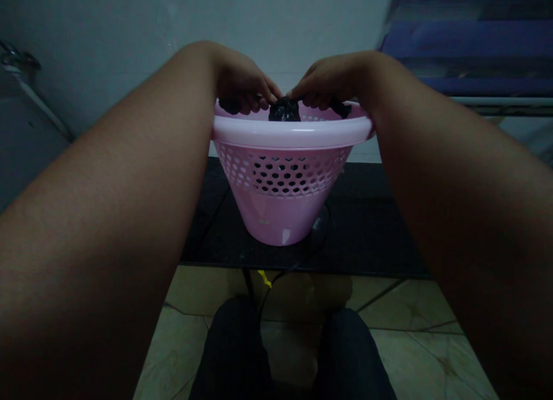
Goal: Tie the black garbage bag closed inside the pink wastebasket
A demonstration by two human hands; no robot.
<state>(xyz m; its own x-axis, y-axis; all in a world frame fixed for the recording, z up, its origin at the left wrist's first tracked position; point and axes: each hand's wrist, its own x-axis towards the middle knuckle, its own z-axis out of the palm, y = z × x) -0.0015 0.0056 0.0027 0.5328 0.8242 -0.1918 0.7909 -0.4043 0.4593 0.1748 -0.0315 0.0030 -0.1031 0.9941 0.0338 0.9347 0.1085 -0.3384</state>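
Observation:
A pink plastic basket (280,216) with rows of holes below its rim stands upright on a dark tabletop. Inside its mouth shows a black, shiny bunched plastic bag (284,110); the rest of it is hidden behind the rim. My left hand (248,86) is closed over the basket's left side, a strand of black plastic in its fingers. Opposite it, my right hand (326,83) pinches another black strand, with an end showing below the palm. The fingertips of both hands almost meet just above the bunched part.
The dark table (367,216) stands against a pale wall (280,20). A black cable and a yellow strip (264,278) hang below its front edge. Blue-purple cloth (470,37) lies over a rack at right. At left is a metal tap fixture (19,60).

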